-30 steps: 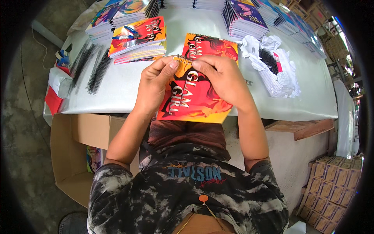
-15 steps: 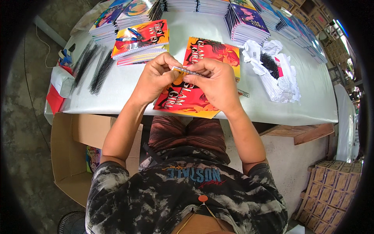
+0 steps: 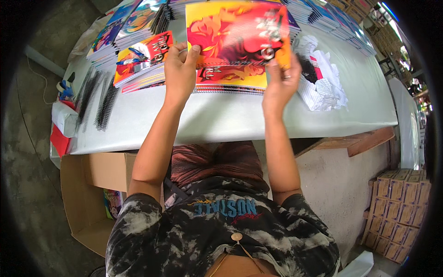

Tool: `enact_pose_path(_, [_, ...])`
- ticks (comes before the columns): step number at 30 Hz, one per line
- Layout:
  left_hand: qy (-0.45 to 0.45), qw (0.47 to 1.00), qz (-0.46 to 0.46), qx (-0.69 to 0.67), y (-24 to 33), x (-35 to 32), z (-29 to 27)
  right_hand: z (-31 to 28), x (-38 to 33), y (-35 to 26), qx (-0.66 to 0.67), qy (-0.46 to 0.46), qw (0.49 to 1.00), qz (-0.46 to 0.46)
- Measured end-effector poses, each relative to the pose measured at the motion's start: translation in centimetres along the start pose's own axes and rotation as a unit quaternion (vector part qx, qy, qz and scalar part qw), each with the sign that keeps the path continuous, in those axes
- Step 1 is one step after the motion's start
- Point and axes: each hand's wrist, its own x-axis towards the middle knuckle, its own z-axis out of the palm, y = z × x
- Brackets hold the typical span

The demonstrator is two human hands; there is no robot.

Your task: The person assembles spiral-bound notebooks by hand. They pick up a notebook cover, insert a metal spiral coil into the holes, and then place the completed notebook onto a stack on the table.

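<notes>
A spiral-bound notebook (image 3: 235,30) with a red and yellow cover is raised over the table, its coil edge toward me. My left hand (image 3: 181,71) grips its left side, thumb on top. At its right corner, my right hand (image 3: 281,83) pinches it with the thumb over the cover. Right below lies a similar notebook (image 3: 235,78), partly hidden by the raised one. Left of my left hand stands a short stack of notebooks (image 3: 161,41), with blue-handled pliers (image 3: 134,61) on its top cover.
Black spiral coils (image 3: 107,104) lie on the white-covered table (image 3: 221,120) at left. Crumpled striped paper (image 3: 323,94) holds small black pieces (image 3: 308,69) at right. Tall notebook stacks (image 3: 138,23) line the back. An open cardboard box (image 3: 99,157) sits below left; brown boxes (image 3: 397,212) stand right.
Both hands were pinching at a coil end over the notebook; now they are apart, holding the notebook up, turned with its coil edge toward me and farther from my body.
</notes>
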Motion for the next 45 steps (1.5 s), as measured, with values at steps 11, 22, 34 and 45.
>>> enact_pose_path(11, [0.043, 0.913, 0.143, 0.379, -7.6, -2.3, -1.7, -4.0, -4.3, 4.6, -0.32, -0.087, 0.941, 0.065])
enact_pose_path(22, [-0.047, 0.849, 0.082, 0.52, -1.6, 5.9, -10.8, -4.0, -4.2, 5.0, -0.358, -0.063, 0.932, 0.011])
enact_pose_path(34, [-0.252, 0.836, 0.307, 0.38, 5.4, -6.8, -8.5, 3.5, -8.6, -4.6, -0.218, -0.357, 0.905, -0.077])
enact_pose_path(45, [0.158, 0.649, -0.107, 0.736, -6.1, -2.7, -27.3, -2.8, -8.0, -0.1, 0.011, -0.255, 0.949, 0.183])
